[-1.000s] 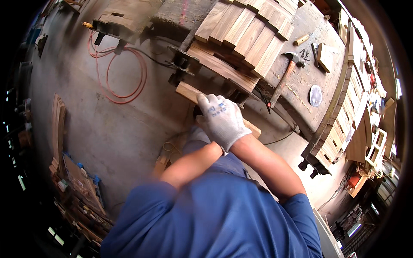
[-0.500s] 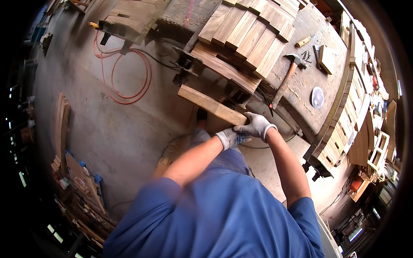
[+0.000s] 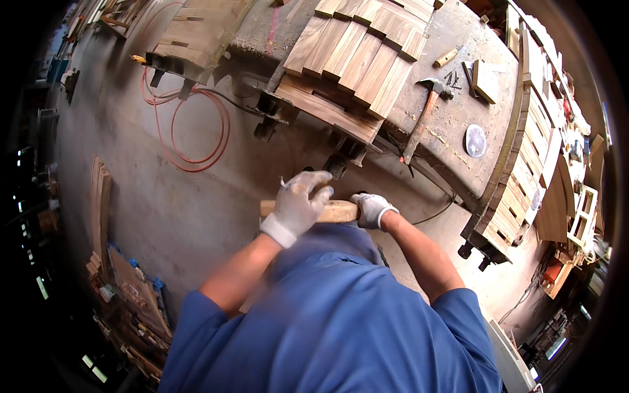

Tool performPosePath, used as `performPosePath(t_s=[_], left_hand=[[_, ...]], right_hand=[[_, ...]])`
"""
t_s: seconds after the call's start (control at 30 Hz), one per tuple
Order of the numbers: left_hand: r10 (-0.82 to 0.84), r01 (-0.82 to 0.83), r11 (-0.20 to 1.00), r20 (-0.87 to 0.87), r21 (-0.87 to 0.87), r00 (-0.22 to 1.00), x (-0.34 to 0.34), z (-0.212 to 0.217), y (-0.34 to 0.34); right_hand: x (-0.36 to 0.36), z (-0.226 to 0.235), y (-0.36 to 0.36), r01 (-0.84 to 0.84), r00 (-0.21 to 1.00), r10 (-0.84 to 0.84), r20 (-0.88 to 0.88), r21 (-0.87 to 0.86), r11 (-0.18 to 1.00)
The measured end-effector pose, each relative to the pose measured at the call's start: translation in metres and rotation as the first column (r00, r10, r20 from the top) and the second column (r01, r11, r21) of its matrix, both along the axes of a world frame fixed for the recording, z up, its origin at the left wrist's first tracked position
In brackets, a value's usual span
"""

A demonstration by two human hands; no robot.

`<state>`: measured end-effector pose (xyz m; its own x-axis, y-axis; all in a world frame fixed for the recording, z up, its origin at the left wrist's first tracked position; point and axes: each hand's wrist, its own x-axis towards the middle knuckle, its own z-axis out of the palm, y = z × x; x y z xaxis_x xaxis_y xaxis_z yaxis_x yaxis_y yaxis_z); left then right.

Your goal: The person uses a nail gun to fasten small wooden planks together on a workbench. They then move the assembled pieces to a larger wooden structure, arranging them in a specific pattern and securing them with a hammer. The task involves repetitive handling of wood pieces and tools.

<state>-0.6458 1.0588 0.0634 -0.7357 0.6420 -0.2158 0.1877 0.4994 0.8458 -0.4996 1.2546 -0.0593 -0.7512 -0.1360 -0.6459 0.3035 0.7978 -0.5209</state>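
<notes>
Left hand, fingers parted over the wooden block's nine-o'clock side, should steady it; right hand grasps three o'clock.

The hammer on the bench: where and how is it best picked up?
Probably by the handle, from above and the person's side: it is long and slim and runs toward the near edge of the bench, while the head lies farther away.
</notes>
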Motion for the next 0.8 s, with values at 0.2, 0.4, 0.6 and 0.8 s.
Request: performPosePath(t_s=[0.2, 0.4, 0.6, 0.8], left_hand=[[0.027, 0.048, 0.828, 0.126, -0.559, 0.992, 0.012, -0.075, 0.060], [0.244, -0.030, 0.871, 0.377, -0.491, 0.894, 0.004, -0.119, 0.076], [0.039, -0.387, 0.919, 0.961, 0.074, 0.275, -0.014, -0.146, 0.040], [0.373, -0.464, 0.880, 0.458, 0.100, 0.806, 0.017, -0.158, 0.037]], right_hand=[[0.054, 0.013, 0.006, 0.011, 0.967, -0.066, 0.247, 0.218, 0.976], [0.098, 0.050, 0.026, 0.107, 0.893, -0.217, 0.395, 0.280, 0.954], [0.127, 0.041, 0.031, 0.215, 0.859, -0.323, 0.396, 0.294, 0.931], [0.140, 0.039, 0.026, 0.323, 0.831, -0.410, 0.376, 0.273, 0.906]])
